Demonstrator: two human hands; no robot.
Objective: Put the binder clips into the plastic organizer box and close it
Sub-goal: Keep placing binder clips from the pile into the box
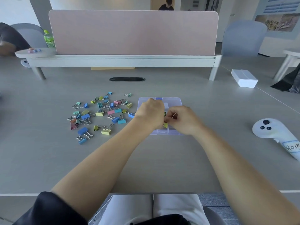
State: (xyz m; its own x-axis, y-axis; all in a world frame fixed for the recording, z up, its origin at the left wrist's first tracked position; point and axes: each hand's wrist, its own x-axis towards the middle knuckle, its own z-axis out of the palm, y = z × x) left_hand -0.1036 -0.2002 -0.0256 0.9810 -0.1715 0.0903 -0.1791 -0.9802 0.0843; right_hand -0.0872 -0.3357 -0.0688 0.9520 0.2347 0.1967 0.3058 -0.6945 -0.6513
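The plastic organizer box (172,101) is set at the centre of the frame and is judged open. Both hands are held together over it, probably so clips can be dropped straight into the compartments. A yellow clip (165,113) is pinched at the fingertips of the right hand (183,119). The left hand (151,112) is curled, knuckles up; whether anything is gripped beneath cannot be told. The loose binder clips (100,114) are heaped at centre left, beside the box, within easy reach. Most compartments are hidden by the 2 hands.
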